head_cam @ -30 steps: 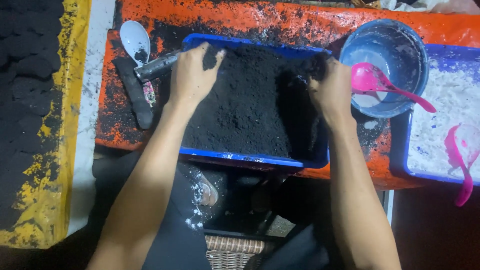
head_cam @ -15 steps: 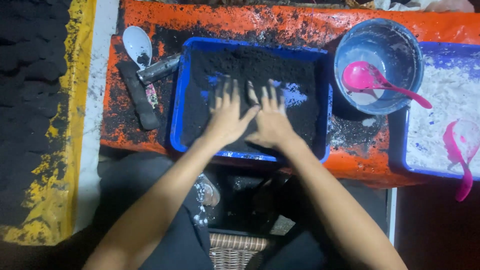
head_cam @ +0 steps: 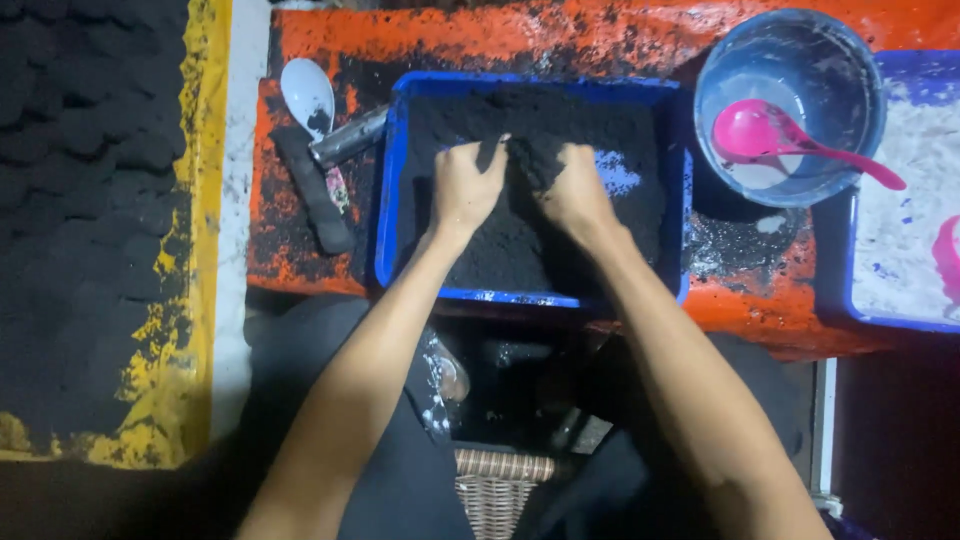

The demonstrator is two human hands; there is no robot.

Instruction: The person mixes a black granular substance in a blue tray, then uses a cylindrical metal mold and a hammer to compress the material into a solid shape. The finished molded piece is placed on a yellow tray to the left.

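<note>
From the left I see a white spoon (head_cam: 307, 97) and a dark metal-ended tool (head_cam: 325, 185) lying on the orange table (head_cam: 300, 255) just beside the blue tray (head_cam: 388, 205), which holds the black powder (head_cam: 500, 250). My left hand (head_cam: 466, 186) and right hand (head_cam: 575, 190) sit side by side in the middle of that powder, both curled into loose fists gripping clumps of it. Further right stands a round blue bowl (head_cam: 850, 90) with a pink spoon (head_cam: 775, 135) inside, then a second blue tray (head_cam: 860, 290) of white powder (head_cam: 915, 240).

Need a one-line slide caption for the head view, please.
Left hand and right hand, fingers curled, gathering black powder in a blue tray on an orange surface.
</note>
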